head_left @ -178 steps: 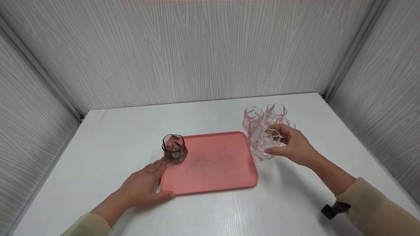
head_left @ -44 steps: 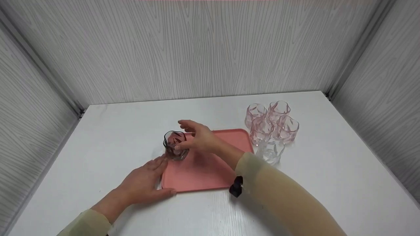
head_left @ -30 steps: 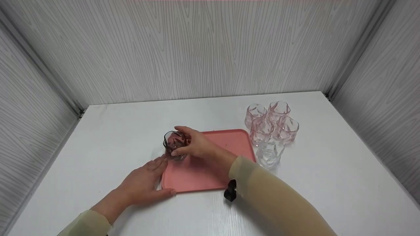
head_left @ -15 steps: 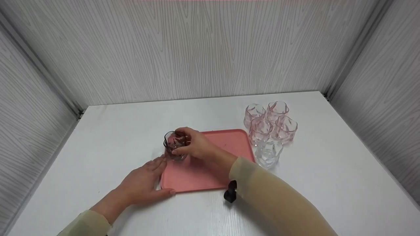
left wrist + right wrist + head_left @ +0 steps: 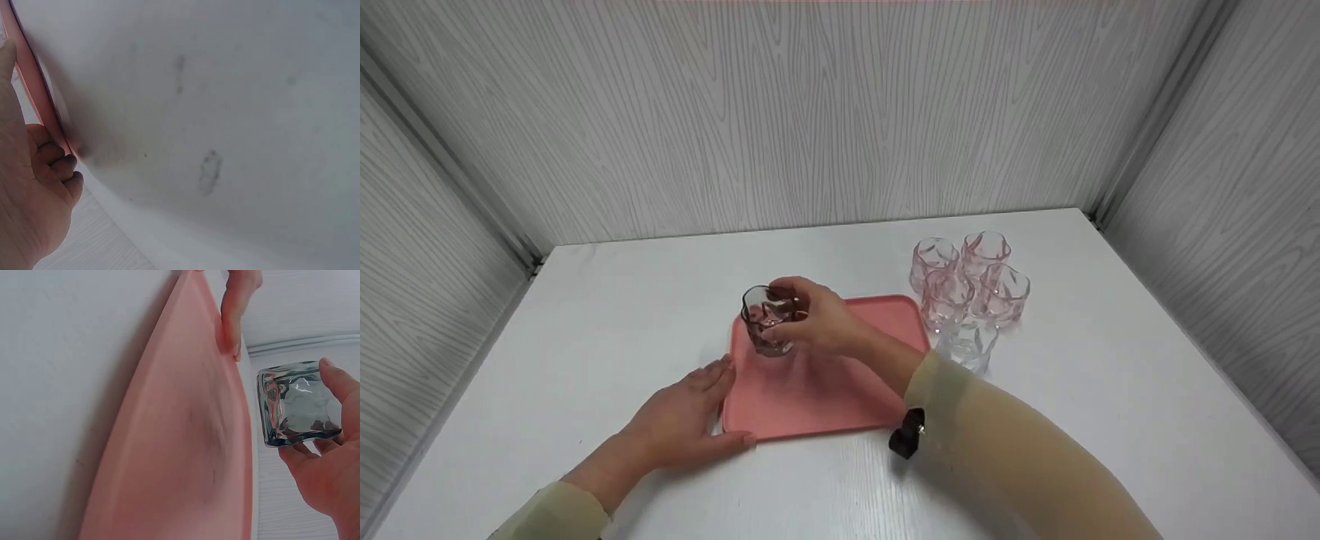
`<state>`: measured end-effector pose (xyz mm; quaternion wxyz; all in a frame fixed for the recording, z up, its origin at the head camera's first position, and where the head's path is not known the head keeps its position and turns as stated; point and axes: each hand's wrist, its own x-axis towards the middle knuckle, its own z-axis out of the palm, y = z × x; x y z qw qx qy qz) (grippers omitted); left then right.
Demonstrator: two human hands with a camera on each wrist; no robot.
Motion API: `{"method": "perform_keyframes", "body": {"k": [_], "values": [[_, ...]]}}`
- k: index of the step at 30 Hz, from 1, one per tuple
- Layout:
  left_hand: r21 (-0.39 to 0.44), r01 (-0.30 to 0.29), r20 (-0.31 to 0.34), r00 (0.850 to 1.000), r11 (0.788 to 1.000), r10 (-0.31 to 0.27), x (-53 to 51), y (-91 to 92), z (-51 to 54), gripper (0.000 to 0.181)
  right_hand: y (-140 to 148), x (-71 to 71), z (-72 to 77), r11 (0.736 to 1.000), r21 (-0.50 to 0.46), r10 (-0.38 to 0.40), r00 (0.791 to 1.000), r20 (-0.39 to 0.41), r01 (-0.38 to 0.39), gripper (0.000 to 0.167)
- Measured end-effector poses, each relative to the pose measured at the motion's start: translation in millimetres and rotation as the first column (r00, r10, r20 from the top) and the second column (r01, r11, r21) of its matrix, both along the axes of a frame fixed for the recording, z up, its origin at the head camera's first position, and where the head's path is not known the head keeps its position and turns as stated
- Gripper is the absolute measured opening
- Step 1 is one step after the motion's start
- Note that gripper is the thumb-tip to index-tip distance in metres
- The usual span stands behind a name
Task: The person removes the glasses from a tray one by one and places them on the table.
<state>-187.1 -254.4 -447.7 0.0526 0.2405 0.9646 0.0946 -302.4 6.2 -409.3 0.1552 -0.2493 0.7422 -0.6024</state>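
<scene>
My right hand (image 5: 832, 324) grips a dark smoky drinking glass (image 5: 760, 324) between thumb and fingers, over the left back part of the pink tray (image 5: 825, 401). Seen from the right wrist, the glass (image 5: 298, 405) is held apart from the tray (image 5: 169, 439), its squarish base showing. My left hand (image 5: 679, 420) rests along the tray's left edge, with the thumb at the near left corner. In the left wrist view that hand (image 5: 34, 185) touches the tray's rim (image 5: 34, 79), its fingertips against the edge.
Right of the tray stand several pinkish glasses (image 5: 947, 300) in a cluster. A clear glass (image 5: 967, 346) stands in front of them, partly behind the right sleeve (image 5: 997, 435). Grey wood-grain panels (image 5: 825, 112) close off the back and sides of the white table (image 5: 622, 300).
My right hand came from the clear glass to the dark glass, closed on it and has now raised it slightly rightward off the tray's corner. The left hand stays at the tray's edge.
</scene>
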Motion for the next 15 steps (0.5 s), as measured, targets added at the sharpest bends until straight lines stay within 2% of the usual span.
{"method": "perform_keyframes", "body": {"k": [9,15], "values": [[-0.033,-0.013,0.024,1.0,0.999,0.014,-3.0,-1.2,2.7,0.114,23,6.3,31.5,0.999,-0.025,0.032,0.997,-0.065,-0.033,0.071],[-0.045,-0.021,0.038,0.999,0.999,0.023,-3.2,-0.1,3.0,0.115,46,10.3,49.7,0.998,-0.062,0.028,0.996,-0.079,-0.033,0.072]]}}
